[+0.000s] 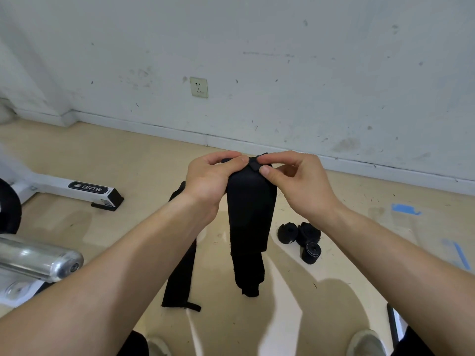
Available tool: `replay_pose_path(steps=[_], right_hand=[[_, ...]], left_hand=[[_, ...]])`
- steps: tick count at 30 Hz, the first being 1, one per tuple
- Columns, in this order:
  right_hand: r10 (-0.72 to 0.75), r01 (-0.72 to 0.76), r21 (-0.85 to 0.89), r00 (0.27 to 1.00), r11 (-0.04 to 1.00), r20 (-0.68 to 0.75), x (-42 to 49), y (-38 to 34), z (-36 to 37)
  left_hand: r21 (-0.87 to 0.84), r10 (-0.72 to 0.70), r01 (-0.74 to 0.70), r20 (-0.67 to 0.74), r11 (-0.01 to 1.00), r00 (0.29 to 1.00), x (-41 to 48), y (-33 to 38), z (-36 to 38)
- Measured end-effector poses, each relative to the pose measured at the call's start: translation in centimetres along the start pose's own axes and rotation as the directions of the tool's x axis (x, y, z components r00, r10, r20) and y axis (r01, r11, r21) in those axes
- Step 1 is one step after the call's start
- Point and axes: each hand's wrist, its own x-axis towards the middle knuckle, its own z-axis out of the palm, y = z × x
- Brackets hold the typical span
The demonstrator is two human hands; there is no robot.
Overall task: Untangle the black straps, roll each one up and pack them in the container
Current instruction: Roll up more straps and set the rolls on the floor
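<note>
Above the floor (pixel 144 160), pinched the black strap (pixel 250 211) by its top edge with curled fingers (pixel 275 155) of left hand (pixel 208 178) and right hand (pixel 303 183), let it hang straight, probably to start rolling.

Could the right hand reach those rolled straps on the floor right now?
Probably yes once freed: nothing lies between the right hand and the rolled straps below it, but it is pinching the hanging strap now.
</note>
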Motion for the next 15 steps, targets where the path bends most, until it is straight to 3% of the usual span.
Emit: replay_pose_path(steps=[7,15], right_hand=[[-0.024,0.025,0.034,0.999,0.999,-0.045,0.27,0.31,-0.19],[0.029,-0.027,0.258,1.0,0.966,-0.004,0.33,0.28,-0.36]], left_hand=[[-0.009,-0.01,0.011,0.049,1.0,0.999,-0.28,-0.01,0.26],[-0.149,-0.076,0.1,0.154,0.984,0.985,-0.6,0.6,0.11]])
